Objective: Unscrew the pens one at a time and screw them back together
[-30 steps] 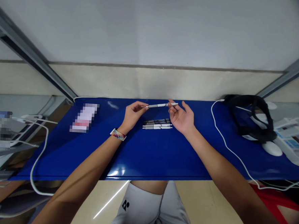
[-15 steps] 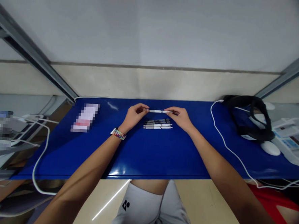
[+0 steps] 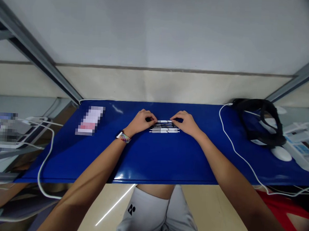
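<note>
My left hand [image 3: 144, 122] pinches the left end of a white pen [image 3: 164, 121], and my right hand [image 3: 185, 122] has its fingers closed at the right end. The pen lies level along the far side of a row of pens. Just nearer to me, dark pens [image 3: 164, 126] lie side by side, partly hidden by my fingers. The nearest in the row is a white and grey pen [image 3: 165, 130], its tip pointing left. All of them rest in the middle of the blue tabletop [image 3: 162, 157].
A blurred-out flat object [image 3: 90, 120] lies at the left of the table. On the right are a black head strap device [image 3: 261, 122], a white mouse-like object [image 3: 281, 153] and a white cable [image 3: 236, 153]. Metal posts [image 3: 43, 56] frame both sides. A wall stands behind.
Both hands have come nearer to me with the white pen, bringing it from behind the row down against the dark pens. The other pens stay in place.
</note>
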The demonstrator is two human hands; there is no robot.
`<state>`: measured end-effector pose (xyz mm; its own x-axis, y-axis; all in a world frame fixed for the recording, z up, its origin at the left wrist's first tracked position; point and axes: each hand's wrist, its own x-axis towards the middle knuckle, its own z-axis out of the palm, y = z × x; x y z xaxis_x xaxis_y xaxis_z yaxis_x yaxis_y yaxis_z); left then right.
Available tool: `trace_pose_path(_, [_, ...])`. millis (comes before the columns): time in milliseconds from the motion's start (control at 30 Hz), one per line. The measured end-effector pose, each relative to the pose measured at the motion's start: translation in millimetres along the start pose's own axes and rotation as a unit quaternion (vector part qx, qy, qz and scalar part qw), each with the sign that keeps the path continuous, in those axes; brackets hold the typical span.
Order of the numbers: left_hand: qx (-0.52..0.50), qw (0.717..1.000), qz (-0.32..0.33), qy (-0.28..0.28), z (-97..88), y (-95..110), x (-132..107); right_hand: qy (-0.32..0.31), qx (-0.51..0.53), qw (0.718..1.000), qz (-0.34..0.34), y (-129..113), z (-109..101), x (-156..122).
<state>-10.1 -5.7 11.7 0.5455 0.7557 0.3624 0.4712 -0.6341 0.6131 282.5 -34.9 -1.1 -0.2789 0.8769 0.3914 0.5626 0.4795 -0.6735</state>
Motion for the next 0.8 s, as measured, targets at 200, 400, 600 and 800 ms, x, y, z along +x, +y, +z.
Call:
trace_pose_path(200, [0.007,1.000,0.009,-0.003,1.7,0.8,-0.2,-0.012,-0.018,1.000,-0.001,-3.1,-2.8,0.1])
trace_pose_path(400, [0.005,1.000,0.011,-0.008,0.2,4.5,-0.6,-0.018,-0.021,1.000,-0.015,-4.2,-4.3,0.1])
trace_pose_path(600, [-0.009,1.000,-0.008,0.009,2.7,9.9,-0.2,-0.027,-0.039,0.999,-0.011,-5.7,-4.8,-0.1])
trace_pose_path(800, [-0.100,0.992,-0.058,0.051,11.5,19.2,-0.9,-0.020,-0.029,0.999,-0.014,-9.6,-5.4,-0.3])
